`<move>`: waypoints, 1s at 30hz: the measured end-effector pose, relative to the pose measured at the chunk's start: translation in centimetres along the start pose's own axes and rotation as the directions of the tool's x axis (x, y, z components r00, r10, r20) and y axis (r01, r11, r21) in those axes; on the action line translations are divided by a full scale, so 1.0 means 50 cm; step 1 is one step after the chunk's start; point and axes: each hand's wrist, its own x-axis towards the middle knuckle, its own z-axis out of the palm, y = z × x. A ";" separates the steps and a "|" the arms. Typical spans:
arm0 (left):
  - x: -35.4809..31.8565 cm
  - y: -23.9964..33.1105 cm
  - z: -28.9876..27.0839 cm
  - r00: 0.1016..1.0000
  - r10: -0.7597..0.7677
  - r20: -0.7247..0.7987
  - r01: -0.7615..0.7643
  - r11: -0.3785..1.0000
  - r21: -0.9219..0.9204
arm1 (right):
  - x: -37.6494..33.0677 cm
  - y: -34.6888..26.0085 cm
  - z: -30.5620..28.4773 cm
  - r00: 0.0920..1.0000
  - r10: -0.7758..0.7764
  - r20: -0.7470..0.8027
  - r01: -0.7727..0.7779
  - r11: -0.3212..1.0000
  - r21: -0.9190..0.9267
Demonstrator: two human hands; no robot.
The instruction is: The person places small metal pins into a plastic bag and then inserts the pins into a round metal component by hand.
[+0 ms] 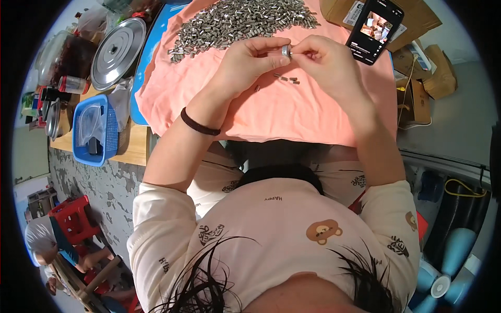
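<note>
Over the pink cloth [177, 99], my left hand [242, 65] pinches a small silver metal ring [285, 50] between thumb and fingers. My right hand [331, 68] meets it from the other side, its fingertips pressed together at the ring's edge; whatever they hold is too small to make out. A few short metal pins [284, 79] lie loose on the cloth just below my hands. Beyond them spreads a large heap of similar metal pins [240, 26].
A phone [374, 31] with a lit screen leans against a cardboard box [417, 21] at the far right. On the left stand a blue plastic basket [112, 133] and a round metal lid [130, 41]. A blue-bladed fan [456, 250] is low right; another person [68, 245] sits lower left.
</note>
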 end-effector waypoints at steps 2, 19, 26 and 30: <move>-0.002 0.002 0.002 1.000 -0.013 -0.010 0.013 1.000 -0.008 | -0.002 -0.008 0.005 0.998 -0.054 -0.028 0.052 0.998 -0.039; -0.001 0.001 0.010 0.996 0.003 0.092 -0.005 1.000 0.023 | 0.070 0.063 -0.031 0.986 0.127 0.110 -0.124 0.992 -0.033; 0.008 -0.011 0.001 0.995 0.056 0.082 -0.058 0.998 0.022 | 0.135 0.107 0.027 0.992 -0.096 0.081 0.124 0.867 -0.482; 0.002 -0.006 -0.001 0.998 0.037 0.047 -0.038 0.999 0.011 | 0.135 0.096 0.010 0.968 -0.072 0.242 0.207 0.774 -0.598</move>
